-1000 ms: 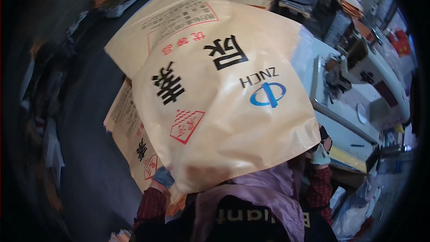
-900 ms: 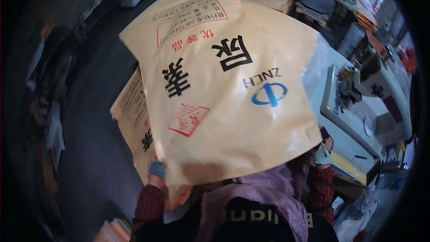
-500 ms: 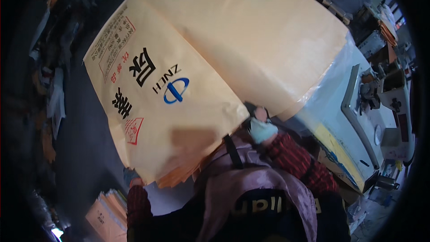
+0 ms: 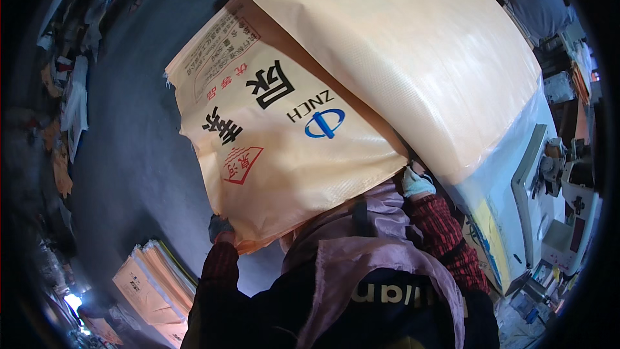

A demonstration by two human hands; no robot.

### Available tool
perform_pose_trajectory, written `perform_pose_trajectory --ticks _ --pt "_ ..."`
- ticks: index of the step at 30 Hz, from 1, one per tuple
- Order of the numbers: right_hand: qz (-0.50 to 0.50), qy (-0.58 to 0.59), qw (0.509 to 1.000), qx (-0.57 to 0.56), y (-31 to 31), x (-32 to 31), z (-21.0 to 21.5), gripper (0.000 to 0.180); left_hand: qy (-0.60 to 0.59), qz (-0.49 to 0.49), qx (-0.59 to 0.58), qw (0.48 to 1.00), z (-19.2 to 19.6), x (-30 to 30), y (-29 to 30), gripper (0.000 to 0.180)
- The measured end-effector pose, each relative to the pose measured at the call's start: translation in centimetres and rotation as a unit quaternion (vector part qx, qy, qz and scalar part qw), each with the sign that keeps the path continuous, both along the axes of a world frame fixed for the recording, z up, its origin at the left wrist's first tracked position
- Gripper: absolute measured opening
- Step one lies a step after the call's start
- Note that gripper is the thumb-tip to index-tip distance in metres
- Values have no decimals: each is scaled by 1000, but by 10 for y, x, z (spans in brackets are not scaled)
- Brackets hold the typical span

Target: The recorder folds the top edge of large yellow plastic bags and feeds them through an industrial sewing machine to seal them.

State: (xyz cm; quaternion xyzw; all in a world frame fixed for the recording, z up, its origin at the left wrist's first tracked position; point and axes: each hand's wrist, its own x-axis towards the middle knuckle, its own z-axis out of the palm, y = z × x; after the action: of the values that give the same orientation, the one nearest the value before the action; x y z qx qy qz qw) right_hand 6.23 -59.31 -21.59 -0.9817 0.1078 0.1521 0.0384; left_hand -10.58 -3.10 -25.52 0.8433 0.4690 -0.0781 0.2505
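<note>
Right hand point(image 4: 418, 182) closed on beige sack point(image 4: 284, 171)

sewing machine point(image 4: 582, 210): right | grey-clad co-worker point(image 4: 539, 1): upper right | tan stack point(image 4: 154, 287): lower left

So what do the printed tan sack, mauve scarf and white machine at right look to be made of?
Printed tan sack: probably woven plastic, semi-gloss; soft highlights, stiff creases, a frayed-looking far-left corner.
Mauve scarf: thin fabric, maybe satiny synthetic; soft sheen, loose folds.
White machine: smooth, rigid housing, likely painted metal, though hard plastic is possible.
</note>
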Motion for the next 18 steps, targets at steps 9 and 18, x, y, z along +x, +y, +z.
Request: perform_pose_trajectory --ticks 9,18 --pt "6 152 976 156 60 19 12 58 120 20 -16 992 -83 -133 72 37" --pt "-165 -20 868 468 39 -22 20 49 -467 -158 -200 847 157 169 -131 34"
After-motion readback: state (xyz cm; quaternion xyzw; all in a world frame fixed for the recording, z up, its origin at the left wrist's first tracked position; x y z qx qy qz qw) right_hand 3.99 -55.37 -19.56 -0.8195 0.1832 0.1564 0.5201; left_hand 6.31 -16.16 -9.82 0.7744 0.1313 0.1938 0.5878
